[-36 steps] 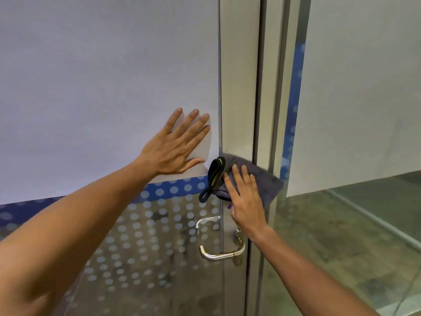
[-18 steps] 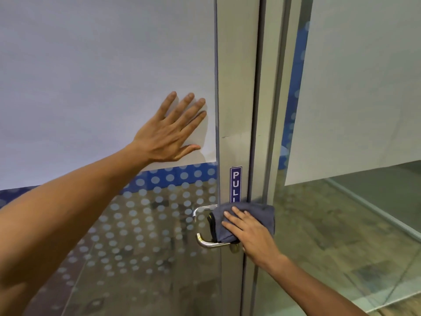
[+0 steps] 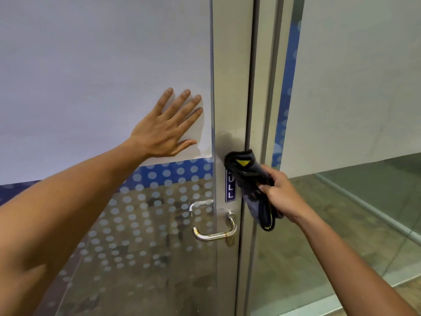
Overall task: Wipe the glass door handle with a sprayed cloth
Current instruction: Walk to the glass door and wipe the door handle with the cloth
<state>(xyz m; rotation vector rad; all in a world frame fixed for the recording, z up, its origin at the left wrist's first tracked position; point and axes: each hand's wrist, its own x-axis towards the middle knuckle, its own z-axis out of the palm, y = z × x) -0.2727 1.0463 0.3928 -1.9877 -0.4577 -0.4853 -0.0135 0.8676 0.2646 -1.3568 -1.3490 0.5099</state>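
Running level from its mount on the door frame (image 3: 230, 92), the chrome handle (image 3: 215, 233) points left across the dotted glass (image 3: 136, 224); right hand (image 3: 281, 197) is closed around the bunched grey cloth (image 3: 252, 179), above-right of the handle, apart; left hand (image 3: 165, 131) lies spread flat on the frosted panel (image 3: 91, 76).

The left hand (image 3: 167, 130) lies flat on the glass door (image 3: 91, 76), left of the door frame (image 3: 232, 87). The door handle (image 3: 215, 232) sits lower on that frame. The right hand (image 3: 281, 197) holds a cloth (image 3: 252, 179) just right of the frame, above the handle and apart from it, beside a sign (image 3: 230, 189).
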